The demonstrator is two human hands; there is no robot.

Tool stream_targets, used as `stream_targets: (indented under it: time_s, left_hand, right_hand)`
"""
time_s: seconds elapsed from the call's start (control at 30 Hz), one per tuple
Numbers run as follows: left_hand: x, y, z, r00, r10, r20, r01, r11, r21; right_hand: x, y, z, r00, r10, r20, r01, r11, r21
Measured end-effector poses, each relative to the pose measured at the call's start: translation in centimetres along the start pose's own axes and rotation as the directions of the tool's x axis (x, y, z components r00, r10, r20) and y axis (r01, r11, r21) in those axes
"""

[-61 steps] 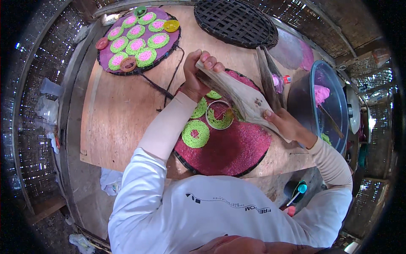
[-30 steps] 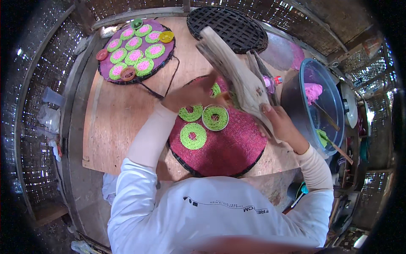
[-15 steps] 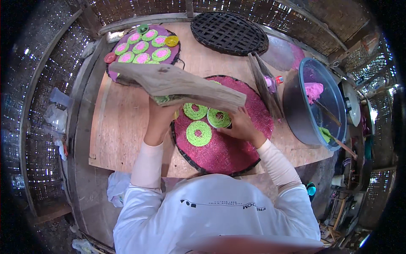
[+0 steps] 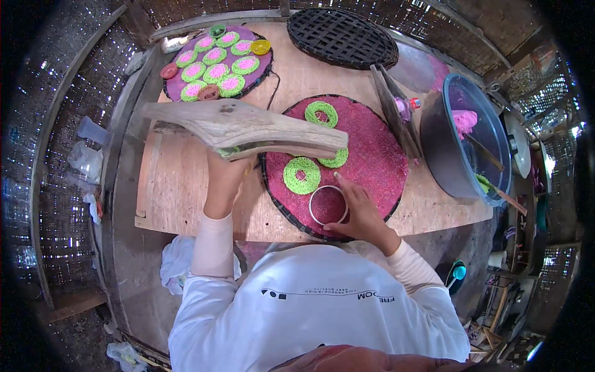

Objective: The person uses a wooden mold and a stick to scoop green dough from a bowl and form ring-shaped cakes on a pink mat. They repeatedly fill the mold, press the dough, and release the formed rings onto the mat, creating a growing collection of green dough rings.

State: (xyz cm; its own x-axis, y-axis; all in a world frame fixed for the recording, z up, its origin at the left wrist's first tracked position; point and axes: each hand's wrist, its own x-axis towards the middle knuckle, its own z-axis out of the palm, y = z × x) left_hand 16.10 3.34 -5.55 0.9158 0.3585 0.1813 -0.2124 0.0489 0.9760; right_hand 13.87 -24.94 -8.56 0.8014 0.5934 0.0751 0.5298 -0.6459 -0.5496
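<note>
A person's right hand (image 4: 365, 217) curves thumb and fingers around a thin, round white ring (image 4: 310, 206) near the front edge of a round crimson, mesh-covered tray (image 4: 375, 161); whether they pinch it cannot be told. The left hand (image 4: 224, 177) grips a long, weathered wooden block (image 4: 248, 127) from below, over the tray's left edge. A lacy, bright-green strand disc (image 4: 302, 175) lies just beyond the ring. The step appears to be positioning the ring; the next move calls for keeping it off that disc.

Lime-green rings (image 4: 302, 188), white hoop (image 4: 310, 208), speckled magenta mat (image 4: 372, 146), pale grained wood (image 4: 248, 127), black lattice tray (image 4: 342, 38)
</note>
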Motion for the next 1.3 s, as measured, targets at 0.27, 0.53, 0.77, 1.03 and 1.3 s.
stream_targets:
  time_s: [0.27, 0.53, 0.77, 1.03, 1.3]
  left_hand:
    - [0.2, 2.9, 6.9, 0.730, 0.462, 0.504, -0.672, 0.621, 0.405]
    - [5.6, 6.6, 8.6, 0.721, 0.482, 0.498, 0.154, 0.589, -0.793]
    - [4.3, -1.8, 9.0, 0.811, 0.114, 0.574, 0.543, 0.218, -0.811]
    - [2.1, -3.2, 7.2, 0.798, 0.020, 0.602, 0.591, 0.165, -0.790]
    - [1.0, -3.8, 7.2, 0.835, -0.144, 0.532, 0.550, 0.170, -0.818]
  right_hand:
    - [3.4, -4.1, -12.3, 0.975, -0.079, 0.208, -0.069, 0.782, 0.620]
    - [0.2, -2.7, -12.3, 0.896, 0.066, 0.440, -0.402, 0.545, 0.736]
    - [-0.5, 0.1, -9.6, 0.586, 0.283, 0.759, -0.804, 0.320, 0.501]
    - [-0.7, 1.1, -5.7, 0.732, 0.391, 0.557, -0.615, 0.731, 0.295]
    - [-1.0, 0.4, -6.7, 0.658, 0.433, 0.616, -0.695, 0.663, 0.277]
